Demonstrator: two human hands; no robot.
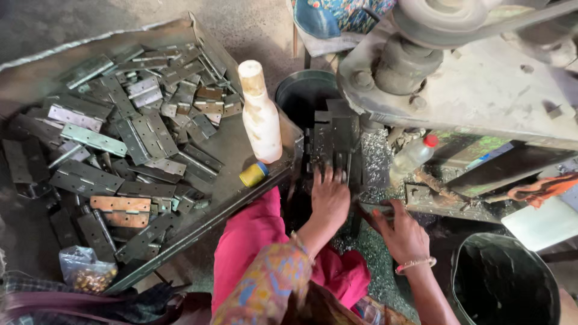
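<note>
My left hand [329,195] rests with fingers spread on the dark metal fixture [333,139] of a drilling machine, touching a workpiece there; what lies under the palm is hidden. My right hand [402,233] is closed around a dark metal piece or handle [368,210] low beside the machine. A large heap of grey metal hinges [123,132] fills a flat tray [241,186] on my left.
A dirty white bottle [260,114] and a small yellow spool [253,174] stand on the tray. A clear bottle with a red cap [412,157] lies by the machine body [481,90]. Metal shavings [373,253] cover the floor. A black bucket [503,283] stands at lower right.
</note>
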